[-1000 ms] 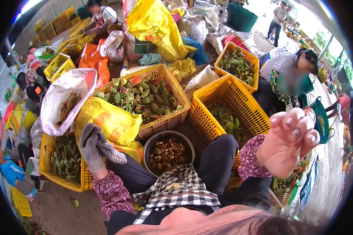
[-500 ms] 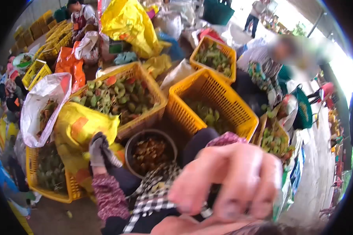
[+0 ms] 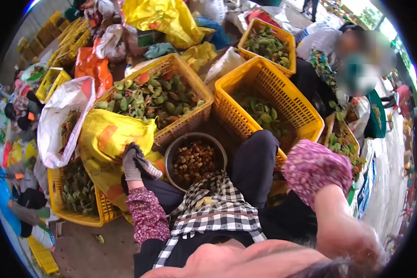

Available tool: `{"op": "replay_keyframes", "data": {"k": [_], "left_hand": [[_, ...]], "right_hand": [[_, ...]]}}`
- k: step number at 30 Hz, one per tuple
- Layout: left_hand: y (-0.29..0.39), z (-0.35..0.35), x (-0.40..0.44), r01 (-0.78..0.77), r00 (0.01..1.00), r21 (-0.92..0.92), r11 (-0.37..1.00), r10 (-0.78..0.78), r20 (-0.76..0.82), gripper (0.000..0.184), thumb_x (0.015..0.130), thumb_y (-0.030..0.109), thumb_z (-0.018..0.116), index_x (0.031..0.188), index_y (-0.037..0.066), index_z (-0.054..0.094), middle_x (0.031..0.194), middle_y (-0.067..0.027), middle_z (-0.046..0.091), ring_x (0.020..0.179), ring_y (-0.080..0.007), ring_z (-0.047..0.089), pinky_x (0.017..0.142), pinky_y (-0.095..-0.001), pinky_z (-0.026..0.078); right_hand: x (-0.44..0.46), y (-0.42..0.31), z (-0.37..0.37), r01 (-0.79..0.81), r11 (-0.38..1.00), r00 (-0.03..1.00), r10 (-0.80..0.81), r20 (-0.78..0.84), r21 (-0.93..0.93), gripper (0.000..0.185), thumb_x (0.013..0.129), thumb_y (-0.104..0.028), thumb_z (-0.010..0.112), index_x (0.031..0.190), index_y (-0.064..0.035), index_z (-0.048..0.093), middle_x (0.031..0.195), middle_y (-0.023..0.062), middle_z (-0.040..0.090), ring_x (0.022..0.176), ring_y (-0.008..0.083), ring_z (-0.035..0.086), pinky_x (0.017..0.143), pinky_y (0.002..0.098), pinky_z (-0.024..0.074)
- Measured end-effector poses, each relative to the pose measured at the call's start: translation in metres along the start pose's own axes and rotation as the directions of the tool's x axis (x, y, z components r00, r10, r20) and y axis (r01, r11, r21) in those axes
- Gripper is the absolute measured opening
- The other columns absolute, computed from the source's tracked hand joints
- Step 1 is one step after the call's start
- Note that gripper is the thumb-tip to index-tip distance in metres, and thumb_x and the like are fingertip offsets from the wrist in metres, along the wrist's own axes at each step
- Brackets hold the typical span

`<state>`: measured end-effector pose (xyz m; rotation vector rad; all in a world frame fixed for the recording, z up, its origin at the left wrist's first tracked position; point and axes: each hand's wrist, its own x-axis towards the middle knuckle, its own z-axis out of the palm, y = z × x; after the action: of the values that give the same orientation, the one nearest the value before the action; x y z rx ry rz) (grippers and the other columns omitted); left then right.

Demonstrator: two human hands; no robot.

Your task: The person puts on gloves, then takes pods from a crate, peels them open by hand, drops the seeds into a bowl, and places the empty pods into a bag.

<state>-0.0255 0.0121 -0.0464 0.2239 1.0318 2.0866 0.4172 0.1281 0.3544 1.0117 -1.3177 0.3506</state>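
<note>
My left hand (image 3: 141, 164), in a grey glove with dark fingertips, rests near my left knee beside a yellow plastic sack (image 3: 118, 139). Its fingers are curled together; whatever may be inside them is hidden. Just right of it, a round metal bowl (image 3: 223, 155) holds small brown rounded pieces (image 3: 192, 162) between my knees. Bare and blurred, my right hand (image 3: 356, 243) is raised by my head at the lower right, its fingers mostly out of sight. A checkered apron (image 3: 217, 211) covers my lap.
Yellow crates (image 3: 282, 88) surround me, several holding green pod-like fruits (image 3: 162, 95). A white sack (image 3: 51, 125) stands open at the left. One co-worker (image 3: 326, 51) sits at the right, another person (image 3: 99, 14) at the back left.
My right hand has moved from in front of the camera back and down to the lower right, uncovering my lap. The view has tilted downward. My left hand stays by the sack.
</note>
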Motion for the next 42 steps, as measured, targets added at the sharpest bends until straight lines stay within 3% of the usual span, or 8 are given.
{"op": "replay_keyframes", "data": {"k": [8,10,12,14,18,26,34,42], "left_hand": [[-0.004,0.002,0.001,-0.024,0.999,0.102,0.994,0.028,-0.039,0.019,0.086,0.008,0.053,0.103,0.002,0.060,0.087,-0.0083,0.062,0.076,-0.0189,0.060,0.067,-0.0295,0.050],[-0.004,-0.002,0.002,0.001,1.000,0.098,0.995,0.002,-0.021,0.016,0.086,0.008,0.053,0.100,0.003,0.060,0.087,-0.0079,0.061,0.075,-0.0188,0.059,0.066,-0.0296,0.050],[-0.007,-0.003,-0.004,0.027,0.999,0.099,0.995,-0.022,-0.047,0.017,0.085,0.008,0.055,0.100,0.003,0.061,0.085,-0.0083,0.062,0.072,-0.0190,0.059,0.064,-0.0299,0.049],[-0.004,0.006,-0.010,-0.005,0.993,0.108,0.994,0.018,-0.117,0.022,0.083,0.007,0.058,0.103,0.002,0.062,0.082,-0.0095,0.064,0.065,-0.0196,0.058,0.058,-0.0304,0.049],[-0.005,0.004,-0.012,-0.057,0.997,0.106,0.993,0.061,-0.036,0.027,0.082,0.009,0.062,0.108,0.001,0.063,0.084,-0.0113,0.066,0.062,-0.0199,0.059,0.056,-0.0317,0.050],[0.005,0.010,-0.010,-0.036,0.997,0.090,0.995,0.041,-0.059,0.031,0.085,0.012,0.063,0.113,0.001,0.060,0.091,-0.0101,0.066,0.073,-0.0192,0.061,0.062,-0.0318,0.052],[-0.004,-0.004,0.001,-0.005,0.999,0.099,0.995,0.008,-0.035,0.028,0.085,0.007,0.058,0.113,0.001,0.059,0.088,-0.0091,0.065,0.067,-0.0164,0.058,0.060,-0.0282,0.050],[0.001,0.005,-0.005,0.006,0.994,0.194,0.981,0.015,-0.104,0.029,0.085,0.009,0.055,0.114,0.002,0.058,0.089,-0.0057,0.063,0.067,-0.0143,0.058,0.061,-0.0263,0.050]], "right_hand": [[-0.008,-0.011,-0.025,0.432,0.625,0.853,-0.050,0.519,-0.650,0.040,0.098,-0.025,0.036,0.130,-0.0051,0.047,0.135,0.0143,0.050,0.128,0.0240,0.042,0.110,0.0383,0.0287],[-0.026,-0.003,-0.018,0.518,0.538,0.816,-0.545,0.195,-0.665,0.034,0.098,-0.023,0.038,0.126,-0.0067,0.051,0.130,0.0095,0.054,0.117,0.0188,0.050,0.103,0.0375,0.0364],[-0.060,-0.003,-0.020,0.111,0.842,0.970,-0.207,-0.127,-0.528,0.041,0.098,-0.031,0.040,0.125,-0.0024,0.050,0.124,0.0132,0.056,0.113,0.0232,0.052,0.098,0.0408,0.0402],[-0.082,0.005,0.015,-0.315,0.947,0.652,0.168,-0.739,-0.063,0.009,0.082,-0.013,0.057,0.081,-0.0052,0.060,0.093,0.0048,0.056,0.090,0.0180,0.054,0.089,0.0358,0.0430],[-0.102,0.064,0.069,-0.405,0.263,0.345,0.931,-0.119,0.876,0.033,0.096,-0.029,0.048,0.108,0.0004,0.056,0.103,0.0155,0.060,0.089,0.0283,0.059,0.078,0.0376,0.0496],[-0.075,0.092,0.153,0.354,0.133,0.528,0.788,-0.315,0.926,0.075,0.093,-0.058,0.034,0.120,0.0100,0.050,0.111,0.0229,0.056,0.103,0.0282,0.055,0.083,0.0370,0.0458],[-0.100,0.098,0.167,0.115,-0.274,0.816,0.574,0.067,0.955,0.070,0.095,-0.053,0.034,0.123,0.0100,0.048,0.116,0.0223,0.055,0.105,0.0270,0.055,0.087,0.0363,0.0447],[-0.125,0.084,0.150,-0.178,-0.343,0.831,0.450,0.328,0.922,0.064,0.096,-0.047,0.037,0.123,0.0101,0.048,0.116,0.0220,0.056,0.105,0.0275,0.055,0.088,0.0368,0.0450]]}}
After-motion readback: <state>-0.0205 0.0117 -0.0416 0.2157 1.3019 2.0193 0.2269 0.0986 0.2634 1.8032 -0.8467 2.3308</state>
